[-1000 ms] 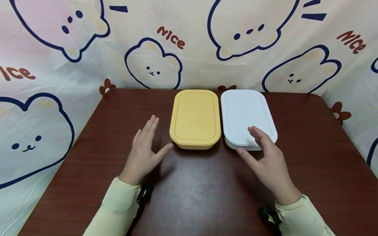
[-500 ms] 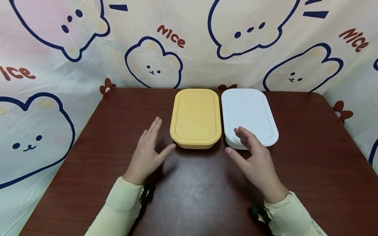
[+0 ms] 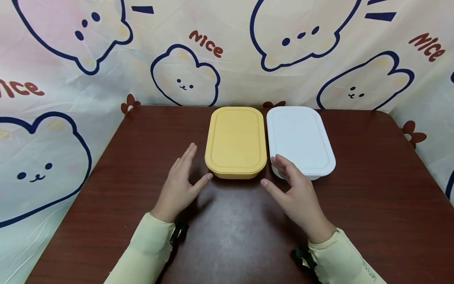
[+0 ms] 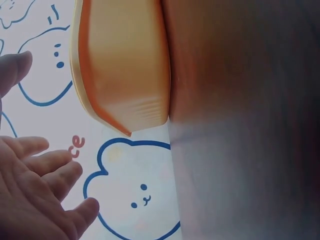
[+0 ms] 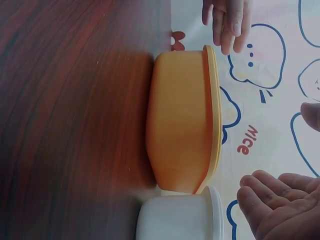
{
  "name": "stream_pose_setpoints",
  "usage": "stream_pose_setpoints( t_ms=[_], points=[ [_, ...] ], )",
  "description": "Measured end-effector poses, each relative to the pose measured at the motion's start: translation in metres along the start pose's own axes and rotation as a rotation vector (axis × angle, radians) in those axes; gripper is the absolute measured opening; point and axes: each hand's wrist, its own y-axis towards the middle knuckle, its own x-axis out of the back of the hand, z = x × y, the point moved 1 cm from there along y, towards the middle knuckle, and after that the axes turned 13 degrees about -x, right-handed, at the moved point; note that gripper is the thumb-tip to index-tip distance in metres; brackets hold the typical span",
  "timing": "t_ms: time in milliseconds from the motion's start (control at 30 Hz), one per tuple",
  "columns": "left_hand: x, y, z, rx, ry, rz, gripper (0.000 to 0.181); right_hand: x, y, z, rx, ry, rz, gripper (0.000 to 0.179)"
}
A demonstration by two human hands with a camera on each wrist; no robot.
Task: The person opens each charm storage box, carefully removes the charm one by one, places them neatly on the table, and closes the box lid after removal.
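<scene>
A yellow lidded box [image 3: 235, 140] and a white lidded box [image 3: 301, 138] stand side by side at the back of the table. My left hand [image 3: 179, 189] hovers just left of the yellow box's near corner, fingers extended and thumb spread. Nearer the white box is my right hand [image 3: 298, 195], whose fingers overlap its near left corner in the head view; they look raised above it. Neither hand holds anything. In the left wrist view the yellow box [image 4: 127, 60] shows its side, apart from the left hand [image 4: 40, 185]. The right wrist view shows the right hand [image 5: 285, 205] with fingers extended.
The dark brown wooden table [image 3: 227, 244] ends at a curtain [image 3: 234, 79] printed with bears, which hangs behind it and at both sides. A black strap [image 3: 179, 232] sits at the left wrist and another black strap [image 3: 303, 258] at the right.
My right hand has moved left, from over the white box's near edge toward the gap between the boxes. The left hand has shifted slightly right. Both boxes stay in place.
</scene>
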Motion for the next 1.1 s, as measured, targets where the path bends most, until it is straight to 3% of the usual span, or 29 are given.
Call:
stream_pose_setpoints(
  t_ms=[533,800,1100],
  points=[
    [-0.004,-0.001,-0.003,0.068,-0.118,0.031,0.081,-0.014,0.005,0.005,-0.088,0.024,0.093,0.069],
    [-0.007,0.001,-0.004,0.081,-0.160,0.064,0.078,-0.017,0.006,0.004,-0.144,-0.042,0.145,0.074],
    [-0.010,0.000,-0.004,0.084,-0.167,0.099,0.076,-0.020,0.006,0.001,-0.141,-0.046,0.167,0.079]
  ],
)
